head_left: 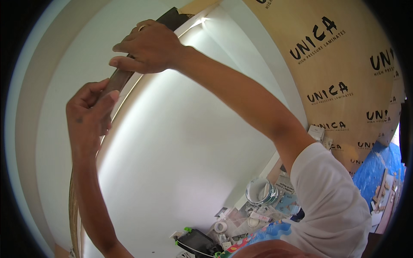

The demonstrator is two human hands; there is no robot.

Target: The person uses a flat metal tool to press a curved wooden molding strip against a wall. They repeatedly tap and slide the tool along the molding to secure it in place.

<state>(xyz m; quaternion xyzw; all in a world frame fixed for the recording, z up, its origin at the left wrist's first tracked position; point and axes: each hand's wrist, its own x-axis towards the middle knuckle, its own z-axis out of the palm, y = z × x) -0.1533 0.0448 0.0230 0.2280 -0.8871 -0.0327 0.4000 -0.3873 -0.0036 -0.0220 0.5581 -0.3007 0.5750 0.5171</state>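
Note:
A long dark brown strip (118, 81), perhaps edging or veneer, slants up along the edge of a lit recess. My left hand (88, 112) pinches its lower part between thumb and fingers. Higher up, my right hand (150, 48) lies across the same strip, fingers over its far side and thumb stretched along the near side. Beyond my right hand the strip's dark upper end (170, 19) shows. My right palm hides the part of the strip under it.
Printed wood-toned panels (322, 64) cover the right side. Below are a paint-smeared bucket (260, 191), a tape roll (220, 227), a black case with green clips (198, 241) and assorted clutter. Blue sheeting (378, 172) with scraps lies at the far right. A white wall (185, 142) fills the middle.

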